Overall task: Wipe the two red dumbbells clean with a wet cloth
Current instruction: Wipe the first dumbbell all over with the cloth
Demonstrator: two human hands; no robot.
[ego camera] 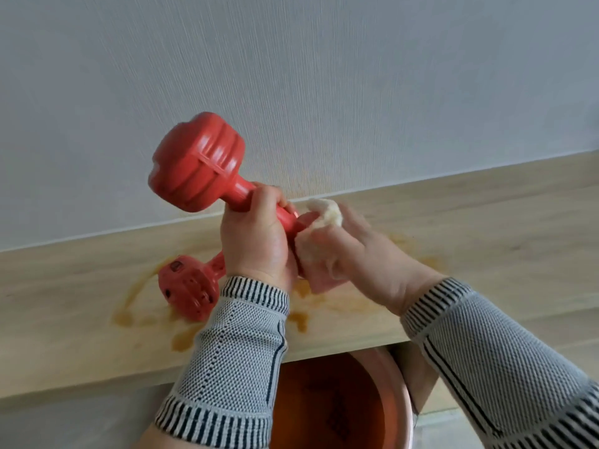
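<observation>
The left hand grips one dumbbell while the right hand rubs its end with the cloth. I think the dumbbell on the surface comes next.

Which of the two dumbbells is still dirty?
The dumbbell lying on the table: dark spots on its end, brown smears around it. The held dumbbell looks glossy and spotless.

Stained wooden ledge bears one red dumbbell.
</observation>
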